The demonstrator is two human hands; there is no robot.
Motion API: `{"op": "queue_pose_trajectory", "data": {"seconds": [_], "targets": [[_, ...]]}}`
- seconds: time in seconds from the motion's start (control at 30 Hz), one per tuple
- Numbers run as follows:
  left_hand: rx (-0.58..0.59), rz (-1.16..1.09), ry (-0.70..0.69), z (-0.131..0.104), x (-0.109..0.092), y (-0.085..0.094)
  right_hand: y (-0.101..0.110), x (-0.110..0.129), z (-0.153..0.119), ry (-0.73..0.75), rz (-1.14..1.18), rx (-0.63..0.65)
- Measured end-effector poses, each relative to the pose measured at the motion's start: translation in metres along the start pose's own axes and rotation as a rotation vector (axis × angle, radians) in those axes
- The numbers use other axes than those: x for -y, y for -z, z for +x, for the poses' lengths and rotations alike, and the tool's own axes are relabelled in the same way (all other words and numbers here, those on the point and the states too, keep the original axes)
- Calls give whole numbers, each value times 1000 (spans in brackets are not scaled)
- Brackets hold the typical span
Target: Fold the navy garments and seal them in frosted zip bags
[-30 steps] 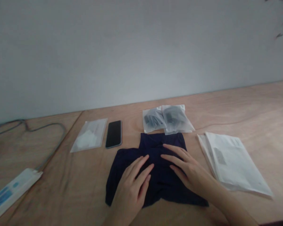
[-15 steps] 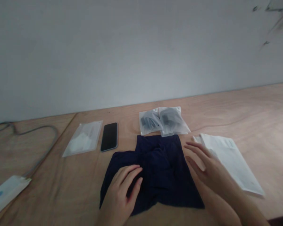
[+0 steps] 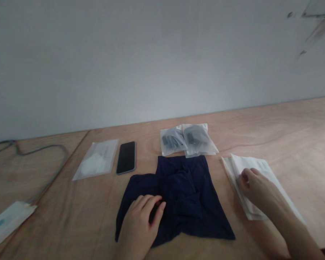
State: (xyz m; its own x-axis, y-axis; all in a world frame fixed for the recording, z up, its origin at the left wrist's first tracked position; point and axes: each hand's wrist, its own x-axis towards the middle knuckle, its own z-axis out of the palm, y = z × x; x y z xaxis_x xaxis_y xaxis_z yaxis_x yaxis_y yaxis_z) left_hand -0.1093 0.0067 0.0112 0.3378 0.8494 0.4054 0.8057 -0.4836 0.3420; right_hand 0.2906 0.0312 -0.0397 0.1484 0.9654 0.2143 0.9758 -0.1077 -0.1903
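Eight items on my screen, listed largest first.

1. Bench: bare plywood against a grey wall, carrying everything below.
2. Dark blue garment: soft cloth lying rumpled at the middle near edge, just in front of me. I judge it light and limp; it will sag and bunch wherever lifted, so a hem or corner is the best place to take hold.
3. Stack of white bags: flat plastic sleeves just right of the garment. Thin and probably slick, likely to slide on each other; the top-left corner is the place to peel one off.
4. Grey cable: looping along the far left.
5. Long blue-printed packet: at the near left edge.
6. Clear bag with white contents: left of the phone.
7. Two clear bags with dark contents: overlapping, just behind the garment.
8. Phone: face up, screen dark.

Hands: my left hand rests palm down on the garment's near left part, fingers spread flat and gripping nothing. My right hand lies on the white stack, fingers curled at its top-left corner; whether they have pinched a bag I cannot tell.
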Motion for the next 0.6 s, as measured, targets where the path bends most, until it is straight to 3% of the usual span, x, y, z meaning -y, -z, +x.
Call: {"op": "queue_pose_trajectory", "data": {"seconds": [0.1,0.23,0.37,0.47,0.6], "targets": [[3,25,27,0,-2,-1,13,19,-3,66,181,-3],[10,56,66,-1,-2,-3,31,69,-12,204,480,57],[14,79,105,-1,-1,-5,27,113,-19,323,456,99],[41,60,159,1,-4,-7,17,124,-20,333,416,133],[54,-31,253,4,-15,-11,15,118,-16,346,450,164]]}}
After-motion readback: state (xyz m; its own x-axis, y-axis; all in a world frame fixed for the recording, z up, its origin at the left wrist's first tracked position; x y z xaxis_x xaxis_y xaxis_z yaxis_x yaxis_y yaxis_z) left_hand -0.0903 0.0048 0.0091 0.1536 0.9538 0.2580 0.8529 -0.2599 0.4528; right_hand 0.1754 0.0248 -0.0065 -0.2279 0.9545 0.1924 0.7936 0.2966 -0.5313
